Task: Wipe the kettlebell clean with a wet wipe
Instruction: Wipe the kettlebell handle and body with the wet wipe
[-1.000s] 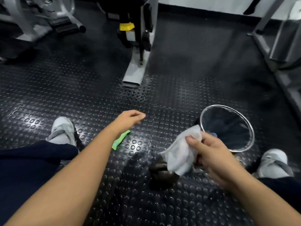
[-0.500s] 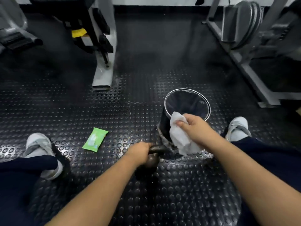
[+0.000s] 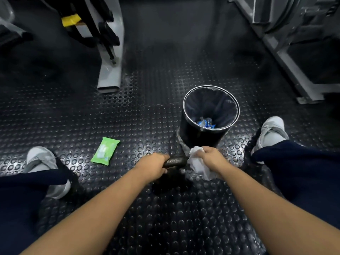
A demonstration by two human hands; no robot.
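Black and dull, the kettlebell (image 3: 175, 160) stood on the studded rubber floor (image 3: 165, 227) between our feet, its handle running left to right. Our left hand (image 3: 152, 167) gripped the handle's left end. Our right hand (image 3: 211, 157), clutching the bunched wet wipe (image 3: 197, 163), sat just beside the bare right end, so we judged it the nearer for wiping.

the left grip (image 3: 152, 167), in the air a second ago, now clasps the handle of the dark metal kettlebell (image 3: 175, 161); the right grip (image 3: 211, 159) has lowered the crumpled white wet wipe (image 3: 197, 163) against the handle's right end.
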